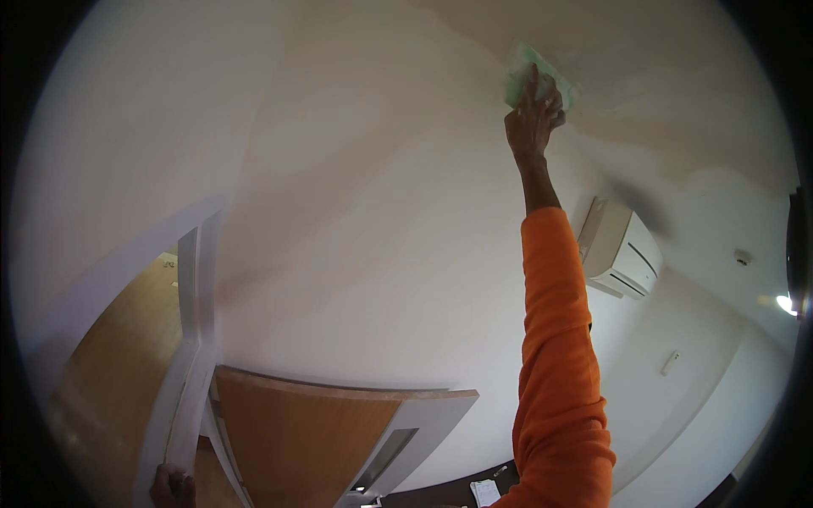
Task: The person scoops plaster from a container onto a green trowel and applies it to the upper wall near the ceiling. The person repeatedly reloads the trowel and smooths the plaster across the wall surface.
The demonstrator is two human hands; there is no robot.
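Observation:
High overhead, my right hand [533, 114] presses a pale green sheet, which looks like sandpaper [518, 72], flat against the patchy white surface where the wall [364, 220] meets the ceiling [677, 93]. The fingers lie over the sheet with their tips bent onto it, and the arm in its orange sleeve is stretched almost straight up. At the bottom left edge, my left hand [174, 487] is closed beside the white door frame [203, 288]. What its fingers hold is hidden.
A white air conditioner [622, 250] hangs on the wall to the right of my raised forearm. Below is a wood-brown panel with a pale border [309, 423]. A paper [485, 493] lies on a dark surface [449, 495]. A small round fitting [743, 256] and a bright lamp [786, 303] are at right.

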